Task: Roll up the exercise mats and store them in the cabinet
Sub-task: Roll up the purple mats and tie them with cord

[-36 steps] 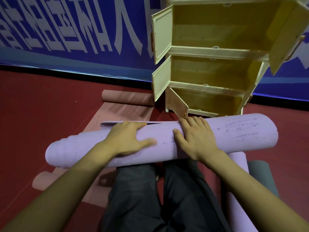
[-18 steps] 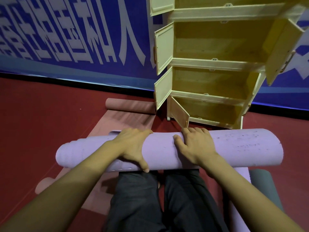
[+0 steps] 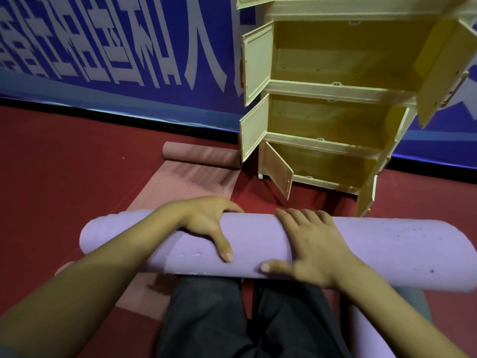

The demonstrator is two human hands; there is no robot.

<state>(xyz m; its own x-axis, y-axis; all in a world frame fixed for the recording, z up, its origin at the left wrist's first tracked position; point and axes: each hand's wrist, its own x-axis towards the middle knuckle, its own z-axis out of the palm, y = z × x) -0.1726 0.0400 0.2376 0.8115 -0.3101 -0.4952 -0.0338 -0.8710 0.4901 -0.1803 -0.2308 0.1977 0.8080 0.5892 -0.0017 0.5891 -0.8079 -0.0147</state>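
A rolled purple mat (image 3: 387, 251) lies crosswise in front of me above my knees. My left hand (image 3: 206, 223) grips it left of the middle, fingers curled over the far side and thumb on the near face. Just right of the middle, my right hand (image 3: 309, 244) wraps over the roll with the thumb underneath at the front. Beyond the roll stands the cream cabinet (image 3: 335, 140) with its doors swung open and its shelves bare.
A pink mat (image 3: 196, 174), partly unrolled with its rolled end at the far side, lies on the red floor left of the cabinet. A grey roll (image 3: 415, 298) and another purple mat (image 3: 374, 332) sit at my right. A blue banner wall (image 3: 129, 47) closes the back.
The purple roll has turned and come slightly closer and lower. Both hands shifted their hold over the top, the thumbs now on the near side. My view has tilted up toward the cabinet.
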